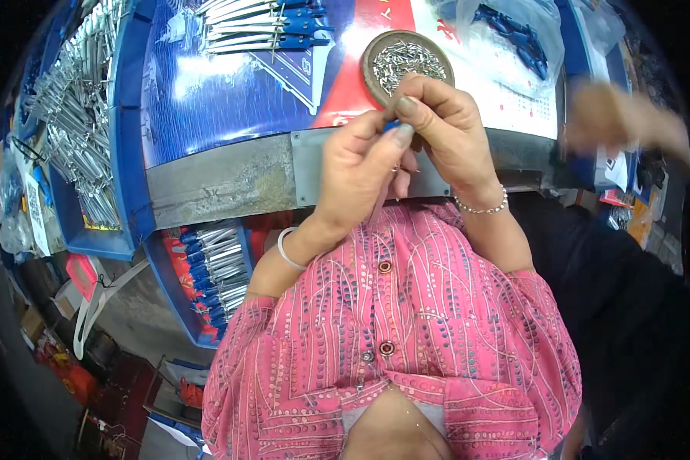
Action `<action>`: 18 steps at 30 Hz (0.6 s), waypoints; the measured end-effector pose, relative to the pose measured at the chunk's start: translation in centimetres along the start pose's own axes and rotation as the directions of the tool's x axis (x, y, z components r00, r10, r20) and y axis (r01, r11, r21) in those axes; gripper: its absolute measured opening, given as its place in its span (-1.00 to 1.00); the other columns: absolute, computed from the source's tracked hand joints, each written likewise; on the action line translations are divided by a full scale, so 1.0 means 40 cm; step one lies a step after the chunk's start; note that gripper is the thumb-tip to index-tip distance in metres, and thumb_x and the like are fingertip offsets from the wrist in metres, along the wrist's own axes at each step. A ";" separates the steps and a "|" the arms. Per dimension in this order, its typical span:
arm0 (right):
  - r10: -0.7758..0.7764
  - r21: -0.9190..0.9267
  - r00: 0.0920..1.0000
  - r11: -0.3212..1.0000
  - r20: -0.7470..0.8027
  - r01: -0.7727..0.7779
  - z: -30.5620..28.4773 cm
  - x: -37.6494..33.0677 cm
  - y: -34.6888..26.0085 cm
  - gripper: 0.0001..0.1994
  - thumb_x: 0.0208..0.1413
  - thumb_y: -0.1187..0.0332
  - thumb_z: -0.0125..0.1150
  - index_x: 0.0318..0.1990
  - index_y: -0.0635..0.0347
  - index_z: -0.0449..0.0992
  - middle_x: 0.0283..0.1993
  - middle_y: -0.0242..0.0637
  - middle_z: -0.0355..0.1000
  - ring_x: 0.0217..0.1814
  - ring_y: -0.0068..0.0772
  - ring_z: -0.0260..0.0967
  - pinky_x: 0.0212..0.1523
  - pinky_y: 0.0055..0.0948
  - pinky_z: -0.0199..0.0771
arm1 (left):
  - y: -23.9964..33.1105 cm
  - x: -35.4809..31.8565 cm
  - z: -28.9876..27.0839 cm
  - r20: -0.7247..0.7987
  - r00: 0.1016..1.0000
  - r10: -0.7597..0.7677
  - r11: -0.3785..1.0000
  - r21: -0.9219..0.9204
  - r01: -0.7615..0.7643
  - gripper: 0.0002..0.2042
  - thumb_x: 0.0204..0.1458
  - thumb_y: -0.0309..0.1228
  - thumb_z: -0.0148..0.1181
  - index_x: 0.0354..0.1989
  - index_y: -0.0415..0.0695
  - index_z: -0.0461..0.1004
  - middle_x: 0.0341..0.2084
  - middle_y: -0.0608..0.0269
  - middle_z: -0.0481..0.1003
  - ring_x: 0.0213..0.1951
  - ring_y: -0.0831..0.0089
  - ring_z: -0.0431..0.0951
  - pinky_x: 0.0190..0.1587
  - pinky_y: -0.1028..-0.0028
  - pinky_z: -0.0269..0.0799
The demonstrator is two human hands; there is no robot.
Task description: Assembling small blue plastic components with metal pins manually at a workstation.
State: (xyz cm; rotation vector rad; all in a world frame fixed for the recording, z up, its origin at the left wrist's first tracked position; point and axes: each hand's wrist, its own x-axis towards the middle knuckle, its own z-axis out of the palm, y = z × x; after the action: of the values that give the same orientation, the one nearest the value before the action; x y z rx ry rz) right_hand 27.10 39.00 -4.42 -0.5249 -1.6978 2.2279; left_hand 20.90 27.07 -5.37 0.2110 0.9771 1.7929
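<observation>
My left hand is closed around a small blue piece, with the thumb pressed over it. Only a bit of blue shows between the fingers; the rest is hidden. My right hand meets it there, thumb and forefinger pinched together at the piece's top end. Whether those fingertips hold a separate small part cannot be made out. Both hands are above the table's near edge, just before a round brown bowl filled with small silvery pins. Several silvery blade-like pieces with blue handles lie side by side at the far left.
A blue bin heaped with metal pieces stands left. Below the table edge, another blue tray holds blue-handled pieces. A clear plastic bag with blue parts lies far right. Another person's blurred hand is at the right.
</observation>
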 end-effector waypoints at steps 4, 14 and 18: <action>0.169 0.132 0.986 0.977 -0.009 -0.166 -0.006 0.002 -0.023 -0.85 0.07 0.34 0.06 -0.42 0.23 0.43 -0.56 -0.49 0.32 -0.70 -0.76 0.17 -0.72 -0.79 0.13 | -0.011 0.016 0.027 -0.014 0.994 0.109 0.974 0.200 -0.104 -0.82 0.10 -0.42 -0.09 -0.22 -0.28 0.33 -0.62 0.29 0.38 -0.72 0.66 0.33 -0.69 0.68 0.24; 0.052 0.017 0.988 0.999 -0.145 -0.050 -0.044 0.030 -0.062 -0.79 0.11 0.29 0.01 -0.36 0.27 0.45 -0.56 -0.51 0.33 -0.61 -0.83 0.13 -0.62 -0.81 0.15 | 0.067 0.026 0.001 0.311 0.947 -0.087 0.973 -0.178 0.147 -0.57 0.03 -0.41 0.00 0.02 -0.42 0.13 -0.14 -0.15 0.37 -0.27 0.24 0.51 -0.17 0.44 0.47; -0.019 -0.108 0.997 0.994 -0.075 0.011 -0.048 0.036 -0.078 -0.78 0.13 0.33 -0.03 -0.21 0.30 0.44 -0.53 -0.50 0.32 -0.61 -0.82 0.05 -0.56 -0.76 0.13 | 0.088 0.015 -0.016 0.332 0.934 -0.132 0.962 -0.184 0.201 -0.63 0.04 -0.50 -0.03 0.03 -0.37 0.15 -0.16 -0.10 0.37 -0.23 0.25 0.50 -0.18 0.46 0.48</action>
State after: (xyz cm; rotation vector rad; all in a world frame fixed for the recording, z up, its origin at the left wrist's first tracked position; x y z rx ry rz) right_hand 26.74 42.11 -2.03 -0.6122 -1.7844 2.0871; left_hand 17.80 26.79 -3.49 0.2626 0.5499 1.6302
